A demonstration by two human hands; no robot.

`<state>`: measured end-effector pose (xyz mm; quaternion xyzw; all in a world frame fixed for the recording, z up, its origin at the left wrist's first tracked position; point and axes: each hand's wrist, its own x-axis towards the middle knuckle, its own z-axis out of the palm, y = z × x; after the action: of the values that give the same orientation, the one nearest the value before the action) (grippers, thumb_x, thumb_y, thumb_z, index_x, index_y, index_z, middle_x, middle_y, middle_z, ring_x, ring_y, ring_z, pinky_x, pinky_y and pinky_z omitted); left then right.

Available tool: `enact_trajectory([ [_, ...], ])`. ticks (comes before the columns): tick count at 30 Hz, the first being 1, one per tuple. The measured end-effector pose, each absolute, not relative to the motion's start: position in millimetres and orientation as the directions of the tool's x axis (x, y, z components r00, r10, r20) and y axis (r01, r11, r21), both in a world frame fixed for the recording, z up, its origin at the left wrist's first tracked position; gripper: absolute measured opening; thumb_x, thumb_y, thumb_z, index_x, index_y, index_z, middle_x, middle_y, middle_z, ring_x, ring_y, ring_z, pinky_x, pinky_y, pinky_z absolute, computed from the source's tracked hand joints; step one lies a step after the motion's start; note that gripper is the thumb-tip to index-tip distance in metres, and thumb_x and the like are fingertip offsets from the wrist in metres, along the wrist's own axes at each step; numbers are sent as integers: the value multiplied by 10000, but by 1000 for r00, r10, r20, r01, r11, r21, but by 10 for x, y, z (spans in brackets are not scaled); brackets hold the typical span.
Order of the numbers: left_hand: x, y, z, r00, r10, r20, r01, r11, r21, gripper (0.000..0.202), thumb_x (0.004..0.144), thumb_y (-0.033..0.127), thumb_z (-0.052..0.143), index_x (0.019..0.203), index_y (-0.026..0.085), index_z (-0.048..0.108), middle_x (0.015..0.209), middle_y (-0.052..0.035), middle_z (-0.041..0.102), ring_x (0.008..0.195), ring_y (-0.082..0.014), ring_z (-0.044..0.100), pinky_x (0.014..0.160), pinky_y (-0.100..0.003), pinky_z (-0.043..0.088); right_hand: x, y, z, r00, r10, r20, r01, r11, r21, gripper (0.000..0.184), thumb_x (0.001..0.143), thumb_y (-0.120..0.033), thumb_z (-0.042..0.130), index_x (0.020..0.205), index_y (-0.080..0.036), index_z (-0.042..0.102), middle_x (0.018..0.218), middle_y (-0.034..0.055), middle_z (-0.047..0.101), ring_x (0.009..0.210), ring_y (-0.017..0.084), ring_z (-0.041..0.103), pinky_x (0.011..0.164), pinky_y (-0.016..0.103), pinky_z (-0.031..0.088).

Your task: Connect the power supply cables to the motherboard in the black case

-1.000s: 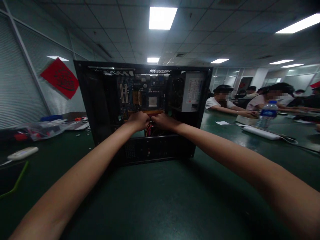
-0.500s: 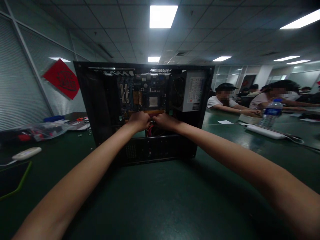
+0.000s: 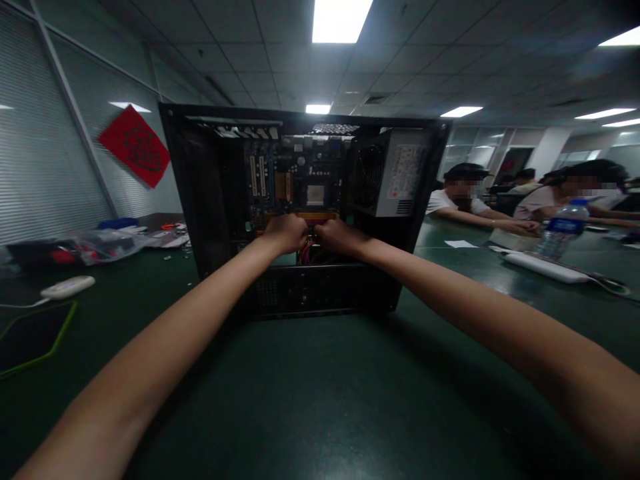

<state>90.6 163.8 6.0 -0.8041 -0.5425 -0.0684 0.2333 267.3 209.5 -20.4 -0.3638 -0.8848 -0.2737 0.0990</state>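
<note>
A black computer case (image 3: 300,293) stands upright on the green table with its side open toward me. Inside are the motherboard (image 3: 316,195) and, at the upper right, a grey power supply (image 3: 403,173). My left hand (image 3: 286,233) and my right hand (image 3: 343,239) reach into the lower middle of the case, close together, both with curled fingers. They are just below the orange-yellow memory slots (image 3: 320,217). Coloured cables (image 3: 309,253) show between and under them. My fingertips are hidden, so whatever they pinch cannot be made out.
At left on the green table (image 3: 310,380) lie a plastic bag of parts (image 3: 95,247), a white mouse (image 3: 69,287) and a green-edged dark pad (image 3: 35,337). To the right are a water bottle (image 3: 565,230), a white power strip (image 3: 545,267) and seated people (image 3: 463,200).
My view has shifted slightly, so the case and hands appear a little farther right and higher. Both hands keep about the same place inside the case, with curled fingers.
</note>
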Motion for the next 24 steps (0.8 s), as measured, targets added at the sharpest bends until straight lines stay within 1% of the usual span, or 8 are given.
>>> enact_trajectory([
  [3, 910, 1649, 54, 401, 838, 369, 904, -298, -306, 374, 934, 338, 506, 1068, 170, 812, 1019, -176, 780, 952, -315, 733, 786, -368, 526, 2680, 2110, -211, -701, 598, 389, 713, 588, 383, 287, 1029, -224, 512, 1165, -71, 713, 1060, 213, 756, 957, 281, 735, 774, 323, 482],
  [6, 918, 1646, 53, 405, 836, 371, 902, -298, -313, 374, 935, 332, 510, 1076, 155, 809, 1030, -191, 776, 976, -327, 731, 799, -378, 530, 2682, 2135, -217, -700, 591, 401, 714, 598, 364, 301, 1037, -264, 512, 1174, -85, 712, 1071, 200, 759, 950, 279, 735, 780, 329, 482],
  [10, 941, 1641, 57, 406, 833, 376, 903, -303, -305, 370, 921, 301, 527, 1103, 125, 798, 1075, -221, 765, 1017, -354, 725, 838, -411, 540, 2686, 2179, -223, -707, 581, 403, 706, 603, 370, 272, 1014, -219, 526, 1157, -85, 714, 1115, 198, 753, 997, 276, 728, 814, 332, 486],
  [13, 951, 1650, 53, 395, 837, 379, 912, -307, -272, 363, 910, 293, 545, 1105, 109, 790, 1088, -231, 760, 1028, -367, 724, 847, -424, 545, 2692, 2185, -214, -718, 565, 406, 695, 609, 381, 270, 1000, -215, 548, 1157, -69, 712, 1145, 212, 742, 1062, 282, 711, 862, 335, 488],
  [17, 933, 1657, 10, 380, 841, 386, 924, -328, -196, 348, 947, 344, 522, 1034, 144, 794, 1056, -185, 775, 999, -331, 740, 807, -381, 549, 2682, 2100, -167, -749, 529, 399, 662, 628, 409, 292, 1005, -235, 538, 1180, -78, 711, 1185, 203, 728, 1117, 289, 688, 912, 344, 487],
  [19, 916, 1653, -26, 400, 830, 389, 916, -369, -155, 367, 966, 414, 523, 1077, 173, 776, 1105, -151, 777, 1011, -305, 742, 791, -350, 550, 2671, 2024, -140, -763, 510, 398, 646, 627, 435, 300, 1002, -250, 542, 1194, -87, 707, 1185, 189, 723, 1107, 288, 683, 915, 351, 491],
  [21, 900, 1648, -58, 435, 811, 392, 898, -422, -124, 394, 955, 477, 562, 1166, 193, 736, 1178, -120, 768, 1044, -280, 737, 793, -320, 550, 2666, 1950, -121, -780, 480, 401, 626, 614, 481, 326, 987, -273, 570, 1221, -79, 688, 1200, 191, 703, 1119, 305, 661, 890, 366, 503],
  [24, 886, 1637, -74, 487, 783, 387, 867, -485, -109, 398, 939, 449, 607, 1222, 182, 696, 1221, -106, 756, 1076, -247, 726, 828, -287, 547, 2674, 1871, -104, -812, 421, 404, 583, 603, 545, 344, 967, -299, 597, 1199, -58, 674, 1198, 197, 670, 1146, 329, 619, 833, 377, 509],
])
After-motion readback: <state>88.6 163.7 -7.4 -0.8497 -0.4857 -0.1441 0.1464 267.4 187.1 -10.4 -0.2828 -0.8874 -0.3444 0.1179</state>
